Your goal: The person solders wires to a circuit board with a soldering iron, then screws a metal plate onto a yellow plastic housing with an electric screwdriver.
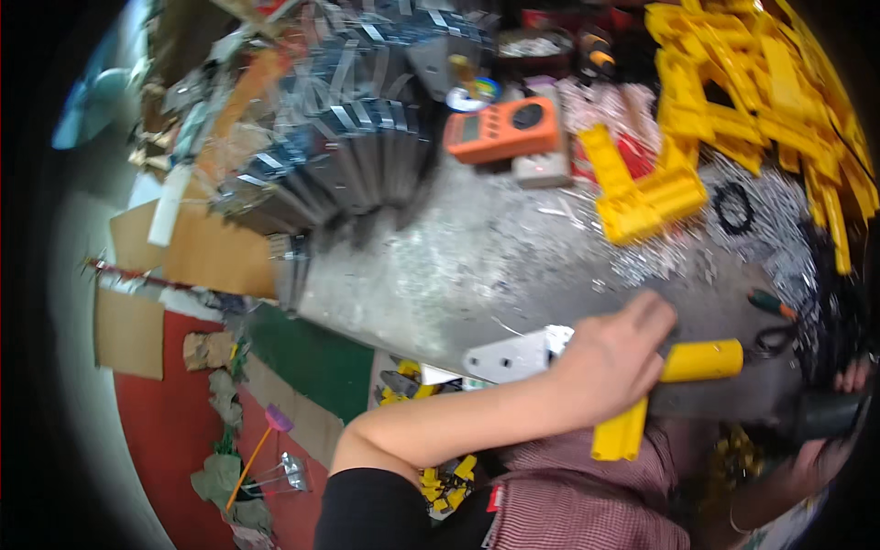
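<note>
Gripping one yellow bracket (701,361) at the tabletop's near edge (403,345), my left hand (616,359) hides its long axis; one arm points right, one toward me. My blurred right hand (810,456): can't tell. One orange meter (504,133) lies farther.

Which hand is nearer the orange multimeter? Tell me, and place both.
Left. The left hand is below and rightward of the orange multimeter, on a yellow part. The right hand is much farther, near the picture's right edge.
</note>
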Tool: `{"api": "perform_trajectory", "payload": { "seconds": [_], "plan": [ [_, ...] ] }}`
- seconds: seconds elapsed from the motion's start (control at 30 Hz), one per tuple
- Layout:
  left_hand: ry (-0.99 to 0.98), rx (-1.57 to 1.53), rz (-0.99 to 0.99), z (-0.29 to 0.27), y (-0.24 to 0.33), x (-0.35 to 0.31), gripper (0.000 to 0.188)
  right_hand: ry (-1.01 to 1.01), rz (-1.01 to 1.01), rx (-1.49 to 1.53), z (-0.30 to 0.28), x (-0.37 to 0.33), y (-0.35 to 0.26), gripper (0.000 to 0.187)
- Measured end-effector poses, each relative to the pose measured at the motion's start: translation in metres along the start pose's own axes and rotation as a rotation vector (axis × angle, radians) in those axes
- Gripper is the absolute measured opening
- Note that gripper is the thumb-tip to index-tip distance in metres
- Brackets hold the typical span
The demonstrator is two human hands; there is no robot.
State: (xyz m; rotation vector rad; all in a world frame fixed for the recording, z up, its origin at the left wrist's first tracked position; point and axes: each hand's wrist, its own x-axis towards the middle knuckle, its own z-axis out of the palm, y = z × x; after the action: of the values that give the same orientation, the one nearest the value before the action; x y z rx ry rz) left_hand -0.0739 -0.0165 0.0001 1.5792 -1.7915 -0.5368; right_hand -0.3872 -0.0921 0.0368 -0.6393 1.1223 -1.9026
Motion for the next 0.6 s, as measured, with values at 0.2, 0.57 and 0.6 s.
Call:
{"api": "perform_trajectory", "payload": {
  "seconds": [0.2, 0.57, 0.6],
  "plan": [
    [-0.057, -0.001, 0.036, -0.013, -0.001, 0.006, 0.038, -0.781, 0.405, 0.517, 0.078, -0.032, 0.007, 0.056],
    [-0.025, -0.051, -0.078, -0.056, -0.018, -0.051, 0.056, -0.456, 0.458, 0.614, 0.083, -0.053, 0.075, 0.039],
    [-0.074, 0.037, -0.067, -0.054, -0.019, -0.057, 0.059, -0.462, 0.466, 0.611, 0.084, -0.054, 0.076, 0.039]
  ]
}}
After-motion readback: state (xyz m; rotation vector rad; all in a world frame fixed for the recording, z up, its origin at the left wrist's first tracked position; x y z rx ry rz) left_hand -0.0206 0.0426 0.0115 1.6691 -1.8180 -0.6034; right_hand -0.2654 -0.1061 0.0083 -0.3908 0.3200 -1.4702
